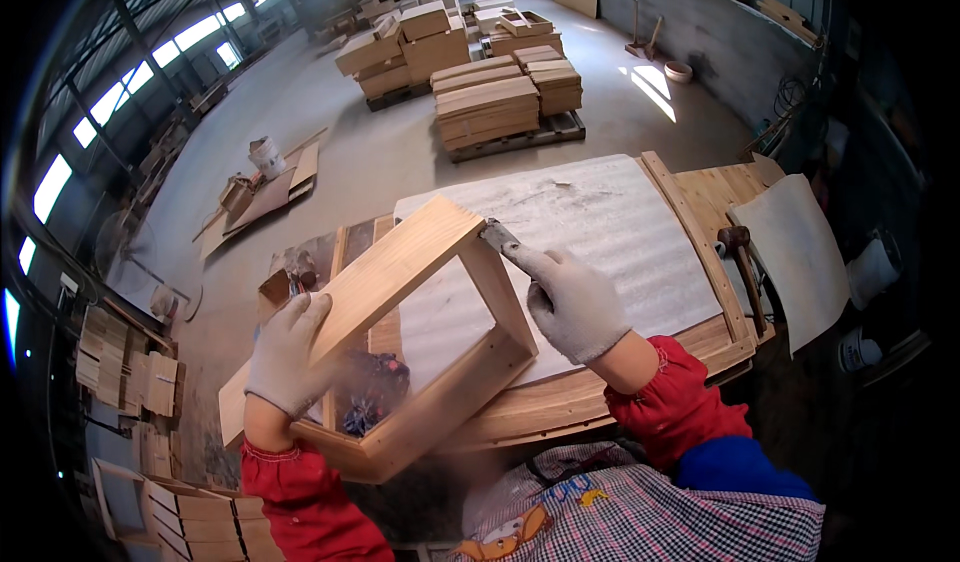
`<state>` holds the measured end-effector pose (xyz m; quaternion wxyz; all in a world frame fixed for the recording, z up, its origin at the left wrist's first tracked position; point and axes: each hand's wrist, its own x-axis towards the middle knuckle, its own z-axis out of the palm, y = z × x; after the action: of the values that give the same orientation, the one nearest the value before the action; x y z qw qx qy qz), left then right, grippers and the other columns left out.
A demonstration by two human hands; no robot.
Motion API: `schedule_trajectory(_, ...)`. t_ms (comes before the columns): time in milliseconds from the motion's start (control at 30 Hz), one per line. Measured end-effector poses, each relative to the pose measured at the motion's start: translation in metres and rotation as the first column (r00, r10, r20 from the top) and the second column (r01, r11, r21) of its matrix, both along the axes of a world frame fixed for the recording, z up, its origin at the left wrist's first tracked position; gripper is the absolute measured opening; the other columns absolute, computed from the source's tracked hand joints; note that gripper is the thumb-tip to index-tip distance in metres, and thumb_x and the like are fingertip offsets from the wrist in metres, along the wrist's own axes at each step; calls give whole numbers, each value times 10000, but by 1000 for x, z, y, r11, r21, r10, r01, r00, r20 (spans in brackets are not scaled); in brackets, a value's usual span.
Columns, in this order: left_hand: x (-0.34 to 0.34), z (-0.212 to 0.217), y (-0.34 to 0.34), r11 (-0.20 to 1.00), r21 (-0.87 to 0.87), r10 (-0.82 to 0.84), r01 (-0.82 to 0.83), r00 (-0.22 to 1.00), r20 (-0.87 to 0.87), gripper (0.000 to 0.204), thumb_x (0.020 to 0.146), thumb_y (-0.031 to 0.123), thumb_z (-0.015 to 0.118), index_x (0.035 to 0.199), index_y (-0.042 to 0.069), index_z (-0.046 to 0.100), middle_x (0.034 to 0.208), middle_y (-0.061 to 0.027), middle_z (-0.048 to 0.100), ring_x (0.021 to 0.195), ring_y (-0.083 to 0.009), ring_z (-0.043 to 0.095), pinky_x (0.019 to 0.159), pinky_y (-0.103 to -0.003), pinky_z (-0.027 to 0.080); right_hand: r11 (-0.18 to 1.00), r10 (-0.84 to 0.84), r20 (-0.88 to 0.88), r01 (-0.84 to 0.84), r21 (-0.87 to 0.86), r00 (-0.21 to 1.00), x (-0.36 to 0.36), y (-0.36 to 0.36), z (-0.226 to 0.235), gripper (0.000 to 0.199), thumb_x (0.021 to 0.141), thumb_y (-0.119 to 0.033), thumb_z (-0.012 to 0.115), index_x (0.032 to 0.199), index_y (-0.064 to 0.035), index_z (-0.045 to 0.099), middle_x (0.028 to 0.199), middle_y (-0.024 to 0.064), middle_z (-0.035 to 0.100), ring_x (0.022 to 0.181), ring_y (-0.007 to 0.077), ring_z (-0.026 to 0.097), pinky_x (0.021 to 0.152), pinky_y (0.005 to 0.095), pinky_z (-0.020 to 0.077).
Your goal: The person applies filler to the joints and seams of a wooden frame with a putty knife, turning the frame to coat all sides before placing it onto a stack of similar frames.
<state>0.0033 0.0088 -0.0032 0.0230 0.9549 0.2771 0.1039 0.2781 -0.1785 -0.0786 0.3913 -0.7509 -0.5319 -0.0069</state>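
Observation:
A rectangular open frame of light wooden boards [400, 264] is held tilted above the bench, one corner pointing up and away. My left hand [288, 350], in a whitish glove, grips the long left board with the thumb lying over its face. At the far top corner, the outstretched index finger of my right hand [578, 300] touches the board's end. That glove's fingertip is stained dark grey, and the other fingers are curled. I make out nothing held in this hand. Through the frame's opening shows a dark patterned bundle [375, 392].
White foam sheeting [600, 232] covers the workbench, edged by a wooden strip [700, 247]. A hammer [742, 262] rests at the right beside a pale curved sheet [795, 262]. Stacked boards [487, 112] stand on a pallet beyond. A fan [130, 247] is at the left.

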Motion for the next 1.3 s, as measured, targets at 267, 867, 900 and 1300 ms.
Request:
schedule_trajectory(267, -3, -8, 5, 999, 34, 17, -18, 1000, 5, 752, 587, 208, 751, 1288, 49, 531, 1298, -274, 503, 1175, -421, 513, 990, -420, 435, 1000, -11, 33, 11, -9, 999, 2, 0, 11, 474, 789, -26, 524, 1238, -172, 573, 892, 162, 600, 737, 370, 600, 650, 440, 508)
schedule_trajectory(867, -5, -7, 56, 998, -43, 35, -34, 999, 12, 639, 666, 229, 723, 1263, 60, 566, 1268, -197, 559, 1157, -357, 543, 966, -388, 451, 950, 20, -12, -23, -311, 1000, -2, -5, -94, 396, 820, -91, 520, 1204, -171, 578, 960, 177, 642, 811, 374, 638, 707, 458, 526)
schedule_trajectory(900, -1, -7, 61, 997, -71, 39, -37, 999, 20, 627, 668, 230, 721, 1252, 55, 573, 1254, -190, 572, 1147, -349, 553, 962, -382, 454, 924, 37, -51, -53, -380, 998, 2, -16, -120, 394, 819, -96, 520, 1201, -168, 583, 961, 182, 647, 823, 377, 637, 717, 459, 523)
schedule_trajectory(1300, 9, -36, 120, 882, 119, 467, -456, 879, -93, 453, 778, 202, 590, 1229, 251, 613, 1151, -115, 634, 1050, -323, 603, 890, -406, 488, 970, 5, -302, -77, -229, 953, -21, -52, -206, 430, 812, -135, 551, 1242, -152, 556, 968, 191, 653, 867, 389, 620, 742, 470, 496)
